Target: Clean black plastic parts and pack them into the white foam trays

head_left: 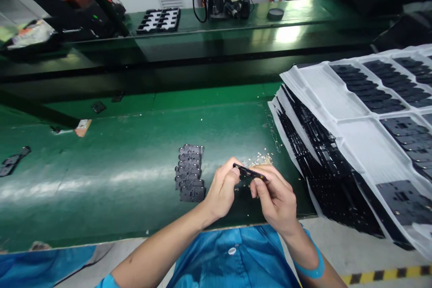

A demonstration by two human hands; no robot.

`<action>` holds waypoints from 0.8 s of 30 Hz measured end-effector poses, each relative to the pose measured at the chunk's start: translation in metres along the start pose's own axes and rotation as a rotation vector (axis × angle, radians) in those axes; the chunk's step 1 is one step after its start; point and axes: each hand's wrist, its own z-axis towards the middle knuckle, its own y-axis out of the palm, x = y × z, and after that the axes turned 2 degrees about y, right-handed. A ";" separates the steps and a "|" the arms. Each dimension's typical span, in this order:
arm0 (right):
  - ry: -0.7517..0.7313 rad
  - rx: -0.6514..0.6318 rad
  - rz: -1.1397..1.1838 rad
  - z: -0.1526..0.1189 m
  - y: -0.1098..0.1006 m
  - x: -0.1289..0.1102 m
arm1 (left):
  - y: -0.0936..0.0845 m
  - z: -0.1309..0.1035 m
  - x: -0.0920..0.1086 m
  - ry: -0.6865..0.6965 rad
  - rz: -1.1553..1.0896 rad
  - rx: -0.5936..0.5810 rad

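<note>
Between my two hands, above the front of the green bench, is a thin black plastic part [249, 172] held edge-on. My left hand [223, 186] pinches its left end. At the other end, the thumb and fingers of my right hand [275, 193] close on it, near a small yellowish spot. Just behind my right hand lies a scatter of tiny pale pieces [265, 158], partly hidden by the fingers. A column of overlapping black plastic parts [191, 173] lies to the left of my left hand.
On the right rises a tall stack of white-lined trays [351, 128] with rows of black parts, overhanging the bench [101, 157]. A dark post [43, 110] stands at left. Loose black parts [98, 107] lie farther back. A black-and-white tray [158, 20] sits on the rear shelf.
</note>
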 end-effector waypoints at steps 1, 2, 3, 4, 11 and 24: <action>0.004 0.005 0.004 0.000 0.000 0.001 | 0.000 0.000 0.000 0.002 -0.005 -0.007; 0.008 0.008 0.008 -0.001 0.000 0.001 | 0.000 0.000 0.000 0.004 -0.004 -0.007; 0.011 0.010 0.013 -0.001 0.000 0.001 | 0.000 0.000 -0.001 0.005 0.001 -0.004; 0.015 0.010 0.018 -0.001 0.001 0.001 | 0.001 0.000 -0.001 0.005 0.010 0.005; 0.015 -0.003 0.055 -0.002 0.004 0.000 | 0.002 0.000 0.000 -0.001 0.063 0.050; 0.023 0.021 0.061 -0.003 0.004 0.001 | -0.002 -0.001 0.001 -0.013 0.050 0.003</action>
